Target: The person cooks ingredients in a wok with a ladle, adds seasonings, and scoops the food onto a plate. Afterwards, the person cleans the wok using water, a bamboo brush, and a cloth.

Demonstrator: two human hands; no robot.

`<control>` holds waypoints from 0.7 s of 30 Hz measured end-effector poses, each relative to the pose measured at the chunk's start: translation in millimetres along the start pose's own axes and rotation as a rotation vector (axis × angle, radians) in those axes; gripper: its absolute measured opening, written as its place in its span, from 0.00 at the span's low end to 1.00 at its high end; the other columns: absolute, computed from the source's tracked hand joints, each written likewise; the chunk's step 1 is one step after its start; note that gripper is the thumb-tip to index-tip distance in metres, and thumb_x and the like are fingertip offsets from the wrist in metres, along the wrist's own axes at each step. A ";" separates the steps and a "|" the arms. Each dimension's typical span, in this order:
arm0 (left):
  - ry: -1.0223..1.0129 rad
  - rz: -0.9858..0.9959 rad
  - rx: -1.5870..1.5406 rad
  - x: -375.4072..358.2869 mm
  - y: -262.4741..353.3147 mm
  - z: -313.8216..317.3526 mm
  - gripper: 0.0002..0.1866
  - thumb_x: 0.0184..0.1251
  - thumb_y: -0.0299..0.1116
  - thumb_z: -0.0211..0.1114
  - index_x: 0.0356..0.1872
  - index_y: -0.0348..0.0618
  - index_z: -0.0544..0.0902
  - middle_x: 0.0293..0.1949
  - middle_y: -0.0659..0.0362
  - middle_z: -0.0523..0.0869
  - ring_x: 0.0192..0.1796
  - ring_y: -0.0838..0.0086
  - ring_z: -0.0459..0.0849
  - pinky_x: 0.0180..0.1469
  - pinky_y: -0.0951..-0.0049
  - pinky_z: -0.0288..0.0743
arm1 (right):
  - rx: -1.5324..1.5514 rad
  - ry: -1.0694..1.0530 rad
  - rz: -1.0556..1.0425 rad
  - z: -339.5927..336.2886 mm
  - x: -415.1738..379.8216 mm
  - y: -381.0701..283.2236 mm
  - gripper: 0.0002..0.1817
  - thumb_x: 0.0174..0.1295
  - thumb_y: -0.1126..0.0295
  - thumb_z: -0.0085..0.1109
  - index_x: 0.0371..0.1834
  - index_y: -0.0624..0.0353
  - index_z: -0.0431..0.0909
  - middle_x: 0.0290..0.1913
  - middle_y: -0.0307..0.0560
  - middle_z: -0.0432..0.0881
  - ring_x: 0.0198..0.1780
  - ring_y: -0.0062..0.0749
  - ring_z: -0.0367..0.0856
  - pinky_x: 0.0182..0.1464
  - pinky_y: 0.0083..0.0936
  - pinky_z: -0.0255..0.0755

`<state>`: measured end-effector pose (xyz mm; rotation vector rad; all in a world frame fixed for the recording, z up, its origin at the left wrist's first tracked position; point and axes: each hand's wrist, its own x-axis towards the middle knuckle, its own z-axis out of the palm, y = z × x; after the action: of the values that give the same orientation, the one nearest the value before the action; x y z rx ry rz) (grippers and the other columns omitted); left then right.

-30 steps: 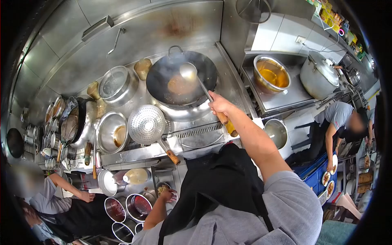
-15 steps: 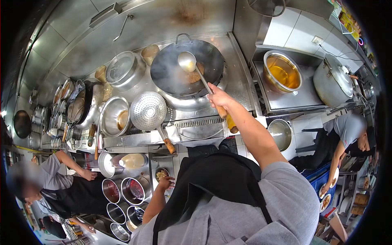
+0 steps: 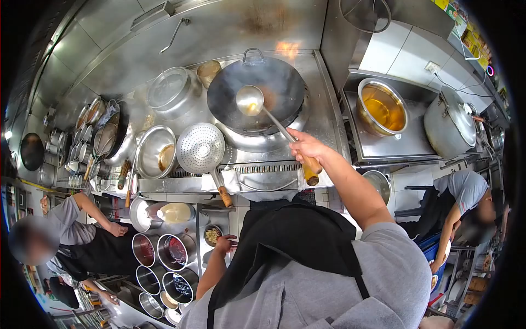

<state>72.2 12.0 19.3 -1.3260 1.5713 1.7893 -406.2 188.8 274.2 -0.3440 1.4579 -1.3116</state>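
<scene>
My right hand (image 3: 307,147) is closed around the wooden-ended handle of a metal ladle (image 3: 250,102). The ladle's bowl, with a little yellowish liquid in it, hangs over a large dark wok (image 3: 227,79) on the stove. Through the steam, a brown patch of food (image 3: 269,98) shows at the wok's middle, partly hidden by the ladle. A thick wooden handle end (image 3: 311,179) sticks out just below my right hand. Low at my left side, my left hand (image 3: 223,244) has its fingers stretched out and holds nothing, beside a small bowl of chopped pale pieces (image 3: 212,234).
A perforated strainer (image 3: 200,148) and a steel bowl (image 3: 155,152) lie left of the wok. Flame (image 3: 287,49) flares behind it. To the right stand a pot of amber liquid (image 3: 383,109) and a lidded pot (image 3: 450,122). Co-workers (image 3: 90,230) (image 3: 455,203) stand on both sides.
My right hand has moved slightly down and right with the ladle, and the ladle's bowl has moved lower over the wok. Flame now shows behind the wok. The view has shifted a little.
</scene>
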 end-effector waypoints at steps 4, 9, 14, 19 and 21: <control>-0.009 0.067 -0.184 26.9 -17.5 -7.3 0.23 0.62 0.15 0.48 0.57 0.43 0.79 0.47 0.46 0.87 0.34 0.63 0.90 0.23 0.74 0.78 | -0.067 0.071 0.011 8.7 -2.8 -9.3 0.39 0.71 0.75 0.48 0.82 0.41 0.46 0.29 0.36 0.69 0.21 0.18 0.67 0.22 0.20 0.65; 0.038 -0.056 -0.182 11.6 -23.7 -18.1 0.23 0.62 0.15 0.49 0.57 0.44 0.79 0.46 0.49 0.88 0.35 0.63 0.91 0.24 0.73 0.77 | -0.020 0.017 0.015 -11.3 5.6 -8.0 0.39 0.70 0.76 0.49 0.82 0.41 0.46 0.27 0.37 0.70 0.21 0.19 0.68 0.22 0.21 0.65; 0.070 -0.133 -0.129 -9.3 -40.1 -27.2 0.25 0.62 0.15 0.45 0.58 0.45 0.78 0.45 0.53 0.88 0.34 0.65 0.90 0.26 0.69 0.76 | -0.259 0.291 -0.209 -30.0 32.3 -17.3 0.41 0.68 0.76 0.50 0.82 0.51 0.43 0.31 0.44 0.76 0.26 0.24 0.75 0.25 0.27 0.71; 0.076 0.026 0.073 -29.2 -61.0 -24.0 0.24 0.64 0.17 0.46 0.57 0.45 0.79 0.42 0.53 0.88 0.32 0.67 0.90 0.27 0.70 0.77 | -1.057 0.691 -0.172 -20.2 57.8 -3.0 0.43 0.65 0.73 0.54 0.82 0.54 0.43 0.48 0.64 0.83 0.38 0.38 0.84 0.39 0.36 0.79; 0.088 0.036 0.154 -42.1 -51.1 -17.0 0.23 0.64 0.17 0.46 0.57 0.45 0.80 0.42 0.53 0.88 0.32 0.67 0.90 0.27 0.70 0.77 | -0.737 0.318 -0.068 2.5 16.4 -21.9 0.41 0.66 0.70 0.53 0.81 0.54 0.44 0.54 0.71 0.81 0.51 0.55 0.84 0.54 0.42 0.77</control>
<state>139.1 22.0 29.3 -1.3270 1.7519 1.6131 -419.3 167.1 284.7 -0.6872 2.1987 -0.8573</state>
